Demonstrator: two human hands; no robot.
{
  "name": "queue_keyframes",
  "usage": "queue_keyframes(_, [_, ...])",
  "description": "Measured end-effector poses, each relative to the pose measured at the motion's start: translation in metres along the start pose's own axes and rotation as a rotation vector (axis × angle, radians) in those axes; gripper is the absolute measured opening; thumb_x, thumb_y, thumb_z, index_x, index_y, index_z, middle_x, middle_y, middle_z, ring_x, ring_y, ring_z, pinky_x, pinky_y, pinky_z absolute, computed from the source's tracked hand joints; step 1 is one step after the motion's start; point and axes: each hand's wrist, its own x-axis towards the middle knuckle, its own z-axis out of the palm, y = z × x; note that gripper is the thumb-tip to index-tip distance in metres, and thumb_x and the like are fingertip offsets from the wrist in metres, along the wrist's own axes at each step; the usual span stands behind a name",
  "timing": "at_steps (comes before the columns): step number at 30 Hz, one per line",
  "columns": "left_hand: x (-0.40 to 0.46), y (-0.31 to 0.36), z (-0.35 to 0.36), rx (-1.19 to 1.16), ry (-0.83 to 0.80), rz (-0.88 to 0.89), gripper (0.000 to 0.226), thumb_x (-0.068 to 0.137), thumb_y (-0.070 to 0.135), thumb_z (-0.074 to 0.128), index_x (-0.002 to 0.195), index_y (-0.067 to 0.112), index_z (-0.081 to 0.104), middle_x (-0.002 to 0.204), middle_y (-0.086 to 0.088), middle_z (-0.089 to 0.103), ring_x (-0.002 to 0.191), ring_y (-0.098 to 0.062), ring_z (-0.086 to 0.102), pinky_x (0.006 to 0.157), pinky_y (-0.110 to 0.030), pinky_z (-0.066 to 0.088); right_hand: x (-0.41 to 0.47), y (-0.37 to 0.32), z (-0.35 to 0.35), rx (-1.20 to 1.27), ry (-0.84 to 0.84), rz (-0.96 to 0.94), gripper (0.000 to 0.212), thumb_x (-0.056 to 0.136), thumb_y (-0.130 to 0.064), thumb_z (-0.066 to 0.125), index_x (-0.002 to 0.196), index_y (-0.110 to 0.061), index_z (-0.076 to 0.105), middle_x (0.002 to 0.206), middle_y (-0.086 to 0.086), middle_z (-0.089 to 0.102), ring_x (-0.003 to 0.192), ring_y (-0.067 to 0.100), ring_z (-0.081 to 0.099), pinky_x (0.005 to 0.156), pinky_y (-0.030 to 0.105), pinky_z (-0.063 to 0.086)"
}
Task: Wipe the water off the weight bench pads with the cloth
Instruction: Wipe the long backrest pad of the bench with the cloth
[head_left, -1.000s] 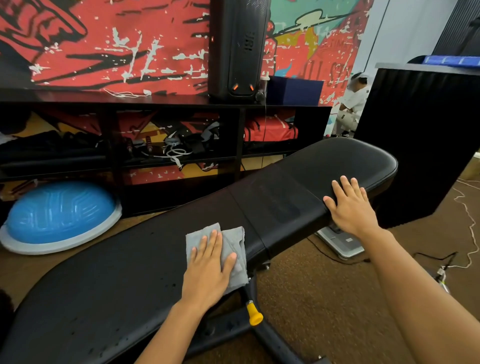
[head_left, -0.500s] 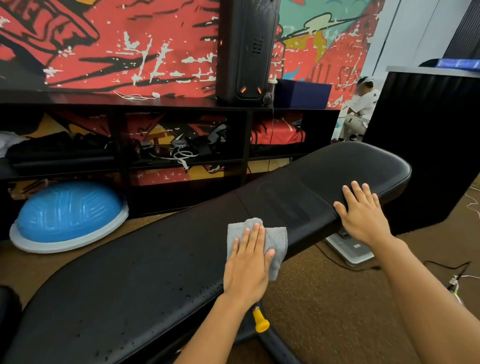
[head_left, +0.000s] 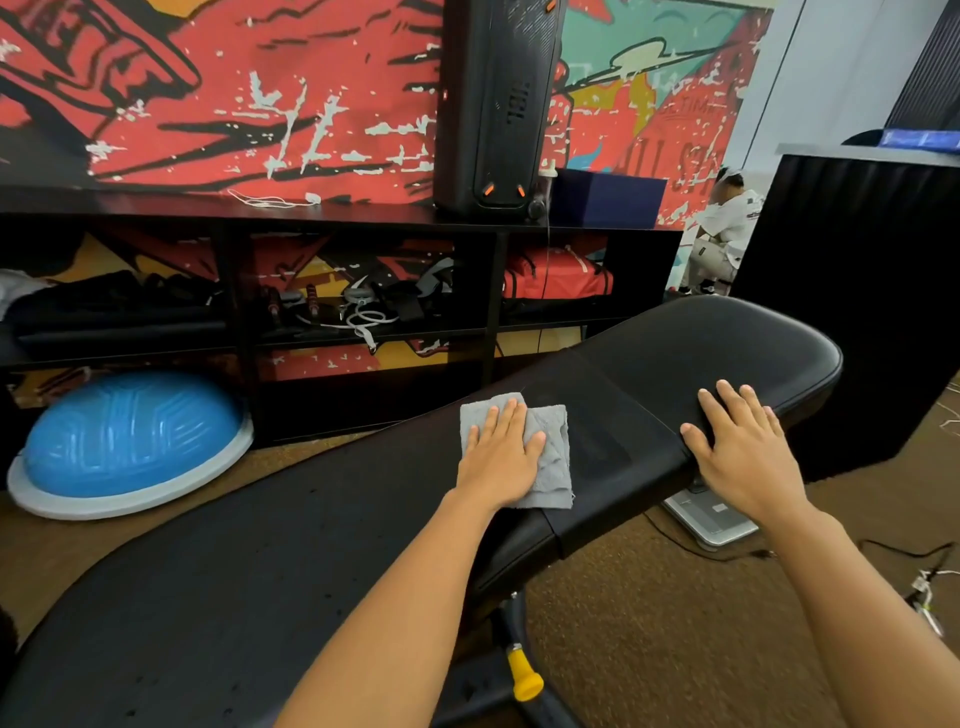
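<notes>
A black weight bench runs from lower left to upper right, with a long back pad (head_left: 218, 587) and a shorter seat pad (head_left: 691, 353) joined at a seam. Water droplets speckle the long pad. A folded grey cloth (head_left: 550, 447) lies flat on the long pad just left of the seam. My left hand (head_left: 501, 452) presses on the cloth with straight fingers. My right hand (head_left: 743, 441) rests flat on the near edge of the seat pad, fingers spread, holding nothing.
A blue balance dome (head_left: 130, 441) sits on the floor at the left before a black shelf unit (head_left: 363, 218) carrying a tall speaker (head_left: 498, 104). A yellow adjustment knob (head_left: 524, 680) pokes out under the bench. A scale (head_left: 711, 514) and cables lie at the right beside a black cabinet (head_left: 862, 312).
My left hand has slid the cloth up along the long pad toward the seam and the far edge. My right hand has stayed on the seat pad's edge.
</notes>
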Motion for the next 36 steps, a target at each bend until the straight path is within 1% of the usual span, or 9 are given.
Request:
queue_keyframes(6, [0.033,-0.026,-0.012,-0.036,0.035,-0.107,0.059,0.100,0.042,0.017,0.151,0.018,-0.001,0.159,0.005,-0.006,0.145,-0.014,-0.009,0.117,-0.039,-0.005,-0.001,-0.005,-0.005,-0.030,0.003,0.007,0.056,0.098,-0.042,0.033,0.146,-0.014,0.030,0.156,0.011,0.023,0.146,0.030,0.010,0.118,0.044,0.010])
queue_keyframes(9, [0.042,-0.043,-0.018,-0.039,0.067,-0.164,0.059,0.099,0.044,0.018,0.151,0.018,0.004,0.159,0.004,0.001,0.146,-0.015,-0.001,0.117,-0.040,-0.001,-0.003,-0.007,-0.005,-0.036,0.014,0.017,0.052,0.098,-0.039,0.034,0.144,-0.014,0.035,0.154,0.011,0.028,0.145,0.030,0.015,0.117,0.046,0.013])
queue_keyframes(13, [0.040,-0.074,-0.025,-0.004,0.091,-0.274,0.059,0.098,0.046,0.017,0.150,0.017,0.014,0.158,-0.002,0.014,0.145,-0.021,0.012,0.117,-0.041,0.008,-0.007,-0.024,-0.008,-0.001,0.136,0.002,0.035,0.096,-0.028,0.046,0.126,-0.014,0.058,0.137,0.011,0.052,0.135,0.030,0.036,0.114,0.048,0.023])
queue_keyframes(16, [0.031,-0.090,-0.026,-0.002,0.104,-0.304,0.059,0.099,0.046,0.018,0.149,0.016,0.016,0.157,-0.003,0.017,0.144,-0.021,0.014,0.117,-0.040,0.009,-0.011,-0.060,-0.013,0.093,0.171,-0.107,0.029,0.095,-0.024,0.048,0.118,-0.015,0.063,0.127,0.006,0.059,0.126,0.024,0.045,0.111,0.044,0.027])
queue_keyframes(18, [0.024,-0.097,-0.025,-0.005,0.122,-0.303,0.059,0.099,0.045,0.018,0.149,0.016,0.016,0.157,-0.002,0.016,0.144,-0.020,0.012,0.117,-0.041,0.009,-0.014,-0.088,-0.013,0.126,0.071,-0.200,0.035,0.097,-0.028,0.042,0.128,-0.018,0.056,0.137,0.001,0.052,0.134,0.019,0.038,0.115,0.040,0.021])
queue_keyframes(21, [0.014,-0.104,-0.023,-0.012,0.138,-0.297,0.059,0.099,0.045,0.018,0.150,0.016,0.013,0.158,-0.001,0.013,0.145,-0.020,0.009,0.117,-0.041,0.009,-0.018,-0.116,-0.004,0.123,-0.129,-0.301,0.047,0.101,-0.038,0.027,0.144,-0.021,0.035,0.154,-0.004,0.029,0.145,0.015,0.016,0.118,0.039,0.006])
queue_keyframes(25, [0.002,-0.115,-0.019,-0.014,0.136,-0.300,0.059,0.099,0.045,0.016,0.151,0.017,0.007,0.159,0.001,0.004,0.146,-0.017,0.000,0.118,-0.041,0.003,-0.027,-0.121,0.012,0.038,-0.302,-0.337,0.055,0.101,-0.045,0.017,0.150,-0.019,0.018,0.159,-0.005,0.011,0.147,0.015,0.001,0.118,0.039,0.000])
queue_keyframes(29, [-0.010,-0.116,-0.016,-0.020,0.132,-0.317,0.059,0.100,0.044,0.015,0.151,0.018,0.000,0.159,0.003,-0.004,0.146,-0.015,-0.007,0.118,-0.039,-0.003,-0.032,-0.118,0.017,-0.041,-0.300,-0.361,0.057,0.101,-0.046,0.017,0.151,-0.020,0.010,0.160,-0.005,0.003,0.147,0.016,-0.004,0.117,0.038,-0.005])
queue_keyframes(36, [-0.041,-0.107,-0.009,-0.010,0.121,-0.313,0.059,0.100,0.044,0.014,0.150,0.018,-0.003,0.158,0.004,-0.008,0.145,-0.012,-0.010,0.118,-0.037,-0.005,-0.032,-0.118,0.017,-0.036,-0.286,-0.366,0.057,0.100,-0.046,0.018,0.150,-0.021,0.012,0.159,-0.005,0.004,0.147,0.015,-0.003,0.117,0.038,-0.004])
